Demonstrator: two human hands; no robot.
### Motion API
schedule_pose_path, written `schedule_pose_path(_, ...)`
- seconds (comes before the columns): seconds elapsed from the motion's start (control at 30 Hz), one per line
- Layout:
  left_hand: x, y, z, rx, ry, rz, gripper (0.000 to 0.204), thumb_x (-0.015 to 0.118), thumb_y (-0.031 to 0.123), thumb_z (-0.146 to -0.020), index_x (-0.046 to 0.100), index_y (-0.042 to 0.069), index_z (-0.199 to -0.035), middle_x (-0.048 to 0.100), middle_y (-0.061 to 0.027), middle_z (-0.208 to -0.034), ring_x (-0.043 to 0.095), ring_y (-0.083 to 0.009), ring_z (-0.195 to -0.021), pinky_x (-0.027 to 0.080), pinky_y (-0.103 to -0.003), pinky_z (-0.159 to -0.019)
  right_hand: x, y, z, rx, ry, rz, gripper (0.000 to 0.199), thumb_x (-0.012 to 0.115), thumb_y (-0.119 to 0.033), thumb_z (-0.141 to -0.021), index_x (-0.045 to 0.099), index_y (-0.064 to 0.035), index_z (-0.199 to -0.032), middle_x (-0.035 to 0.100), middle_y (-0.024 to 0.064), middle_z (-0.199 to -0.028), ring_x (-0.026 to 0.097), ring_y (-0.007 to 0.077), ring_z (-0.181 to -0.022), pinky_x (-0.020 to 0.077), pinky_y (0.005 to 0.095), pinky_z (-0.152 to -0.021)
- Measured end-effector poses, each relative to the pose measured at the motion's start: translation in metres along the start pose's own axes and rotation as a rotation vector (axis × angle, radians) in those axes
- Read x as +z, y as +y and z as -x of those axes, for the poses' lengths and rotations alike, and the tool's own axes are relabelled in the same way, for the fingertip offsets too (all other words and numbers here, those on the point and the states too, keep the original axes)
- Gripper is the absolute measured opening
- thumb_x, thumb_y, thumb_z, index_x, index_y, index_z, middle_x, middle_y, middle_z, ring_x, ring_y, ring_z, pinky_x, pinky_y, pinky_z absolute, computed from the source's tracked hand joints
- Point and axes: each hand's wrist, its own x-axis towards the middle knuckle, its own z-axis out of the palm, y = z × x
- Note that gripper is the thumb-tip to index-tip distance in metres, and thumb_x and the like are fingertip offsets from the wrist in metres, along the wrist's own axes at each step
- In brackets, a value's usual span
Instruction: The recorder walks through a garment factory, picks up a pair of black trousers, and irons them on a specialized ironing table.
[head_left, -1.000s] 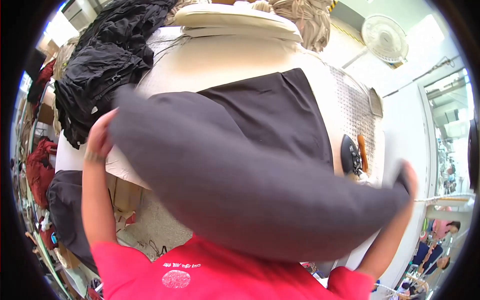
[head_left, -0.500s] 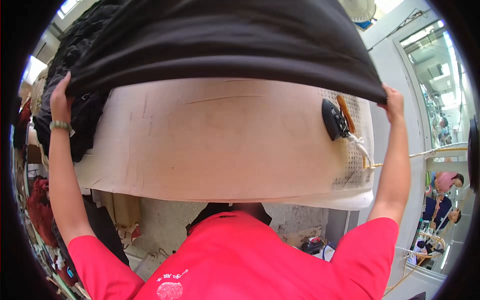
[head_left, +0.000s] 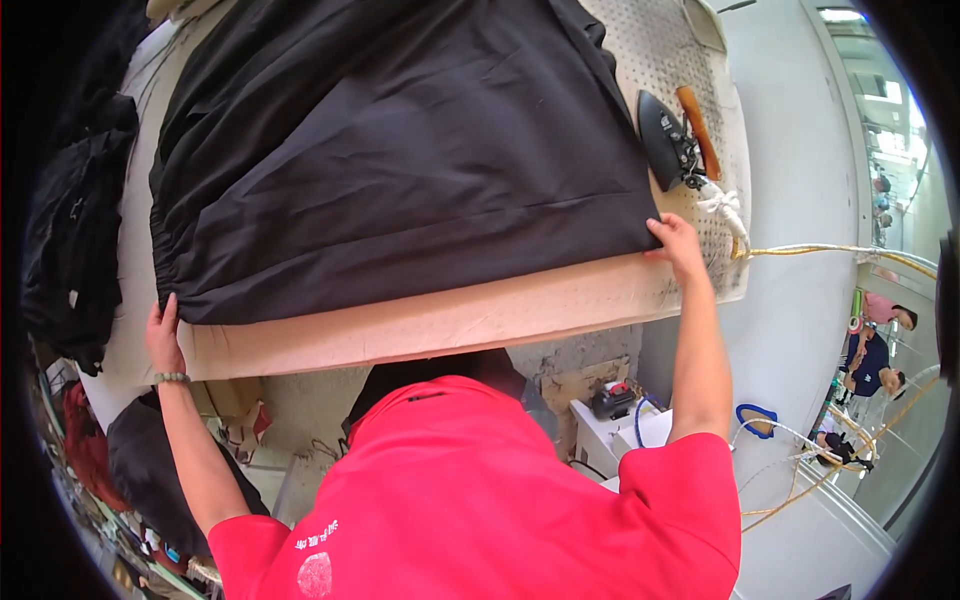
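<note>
A black fabric garment [head_left: 420, 170] lies spread over the padded ironing table [head_left: 480, 322], lightly wrinkled, with a gathered edge along its left side. At its near left corner my left hand [head_left: 164, 338] pinches the cloth between thumb and fingers. My right hand [head_left: 682, 246] grips the near right corner, thumb on top. Just beyond the right hand stands a dark iron [head_left: 660, 142] with a wooden handle [head_left: 699, 130], close to the garment's right edge.
A heap of black clothes [head_left: 75, 230] lies at the table's left end. A white and yellow cord [head_left: 815, 252] runs from the iron to the right. Below the near edge at the right is a white cabinet [head_left: 592, 440]. Other people [head_left: 870, 360] sit far off to the right.
The garment, held up and stretched before, has come down flat on the table. Both hands have moved nearer to me and closer together, still holding its corners. My view has shifted.
</note>
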Motion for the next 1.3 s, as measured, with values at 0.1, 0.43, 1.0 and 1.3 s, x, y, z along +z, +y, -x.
schedule_pose_path(0.1, 0.004, 0.018, -0.002, -0.184, -0.047, -0.084, 0.025, 0.07, 0.025, -0.092, 0.067, 0.006, -0.108, 0.069, 0.0017, -0.098, 0.061, -0.0086, -0.091, 0.046, -0.024, -0.081, 0.001, -0.045, 0.011, 0.101, -0.063, -0.103, 0.033, 0.074, -0.034, -0.086, 0.065, -0.0088, -0.105, 0.066, 0.0012, -0.1, 0.063, 0.0136, -0.091, 0.0554, 0.0363, -0.066)
schedule_pose_path(0.43, -0.009, 0.013, 0.023, -0.236, 0.306, 0.036, 0.01, 0.064, 0.007, -0.08, 0.059, 0.012, -0.088, 0.058, 0.0029, -0.08, 0.056, -0.0098, -0.074, 0.047, -0.028, -0.069, -0.009, -0.064, 0.02, 0.015, -0.031, 0.043, 0.021, 0.069, -0.023, -0.087, 0.068, -0.0045, -0.098, 0.066, 0.0002, -0.082, 0.061, 0.0083, -0.066, 0.0482, 0.0234, -0.054)
schedule_pose_path(1.0, 0.049, -0.03, 0.08, -0.411, 0.355, 0.014, 0.023, 0.065, 0.009, -0.089, 0.057, 0.003, -0.109, 0.064, -0.0067, -0.097, 0.065, -0.0201, -0.082, 0.059, -0.037, -0.069, -0.008, 0.023, 0.011, -0.029, 0.216, 0.491, 0.032, 0.078, -0.028, -0.082, 0.066, 0.0001, -0.092, 0.06, 0.0002, -0.076, 0.053, 0.0096, -0.068, 0.0458, 0.0248, -0.065)
schedule_pose_path(1.3, 0.025, -0.027, 0.083, -0.425, 0.228, 0.056, 0.028, 0.068, 0.012, -0.088, 0.057, 0.005, -0.113, 0.066, -0.0065, -0.107, 0.065, -0.0188, -0.094, 0.056, -0.037, -0.078, -0.015, 0.026, 0.014, 0.111, 0.073, 0.2, 0.044, 0.079, -0.042, -0.081, 0.066, -0.0061, -0.103, 0.065, 0.0011, -0.085, 0.06, 0.0129, -0.075, 0.0495, 0.0277, -0.07)
